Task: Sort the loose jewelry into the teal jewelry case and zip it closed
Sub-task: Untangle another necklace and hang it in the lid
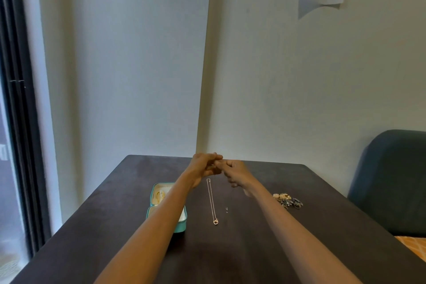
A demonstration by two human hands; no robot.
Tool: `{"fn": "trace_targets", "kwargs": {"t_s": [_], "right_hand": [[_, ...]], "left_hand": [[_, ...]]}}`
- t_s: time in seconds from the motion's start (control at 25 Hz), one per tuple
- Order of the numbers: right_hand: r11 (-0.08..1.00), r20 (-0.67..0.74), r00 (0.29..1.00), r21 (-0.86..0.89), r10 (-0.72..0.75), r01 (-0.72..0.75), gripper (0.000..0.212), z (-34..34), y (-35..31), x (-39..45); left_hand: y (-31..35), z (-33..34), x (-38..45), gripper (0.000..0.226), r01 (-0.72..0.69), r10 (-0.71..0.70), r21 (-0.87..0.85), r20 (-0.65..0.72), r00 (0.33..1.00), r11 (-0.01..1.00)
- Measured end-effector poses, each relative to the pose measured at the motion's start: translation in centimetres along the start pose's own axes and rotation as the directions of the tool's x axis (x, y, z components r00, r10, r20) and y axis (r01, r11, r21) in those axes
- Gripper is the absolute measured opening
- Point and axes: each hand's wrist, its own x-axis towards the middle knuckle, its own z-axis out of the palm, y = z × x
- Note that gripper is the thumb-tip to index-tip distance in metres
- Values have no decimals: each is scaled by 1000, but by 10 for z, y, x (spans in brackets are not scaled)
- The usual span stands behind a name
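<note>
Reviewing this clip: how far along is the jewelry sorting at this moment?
Early to midway. Done: the teal jewelry case lies open with some gold pieces in its far half. In hand: the left hand and right hand are raised together, pinching the top of a thin gold necklace whose pendant hangs near the table. Left: that necklace, the small pile of jewelry, tiny pieces near it, then zipping.

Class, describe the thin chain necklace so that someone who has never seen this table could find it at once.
Start at the dark table and find the open teal jewelry case near its middle. Just right of the case hangs the gold necklace, a fine chain running down from the raised hands, the left hand and right hand. Unlike the heaped jewelry pile farther right, it is one straight strand ending in a small pendant.
</note>
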Motion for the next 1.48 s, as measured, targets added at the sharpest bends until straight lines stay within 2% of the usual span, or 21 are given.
{"fn": "trace_targets", "kwargs": {"t_s": [0.12,0.24,0.36,0.64,0.76,0.88,0.96,1.12,1.2,1.28,1.48], "right_hand": [[998,-79,997,60,-18,23,27,-8,-8,-1],[991,-193,981,136,10,16,25,-13,-7,1],[985,-266,963,172,53,-6,23,-13,2,1],[992,-303,952,126,50,-13,19,5,27,-1],[994,-279,959,104,45,-17,19,18,32,-3],[999,-211,977,-11,-34,33,19,33,37,-7],[994,-159,985,-91,-74,60,15,39,40,-9],[966,-161,981,-249,-112,69,10,38,41,-8],[980,-179,978,-186,-106,72,13,35,38,-10],[996,-158,984,-61,-81,72,13,32,35,-11],[960,-157,988,277,3,41,10,20,30,-14]], "left_hand": [[3,0,-7,31,108,-129,139,153,980,984],[1,-2,-10,28,187,-216,138,239,947,973],[-1,-2,-10,27,188,-179,-23,218,959,982],[1,-15,-10,20,169,-112,-360,173,979,918],[-3,-19,-10,19,136,-93,-477,113,989,868],[-9,-19,-4,18,89,-73,-583,51,996,808],[-13,-20,-2,18,59,-77,-543,-10,997,838],[-26,-21,-1,28,92,-101,-142,-55,993,986],[-29,-19,-3,26,142,-142,1,5,990,990],[-29,-16,-5,25,182,-185,46,77,980,982],[-28,-10,-4,26,282,-271,-49,162,949,958]]}}
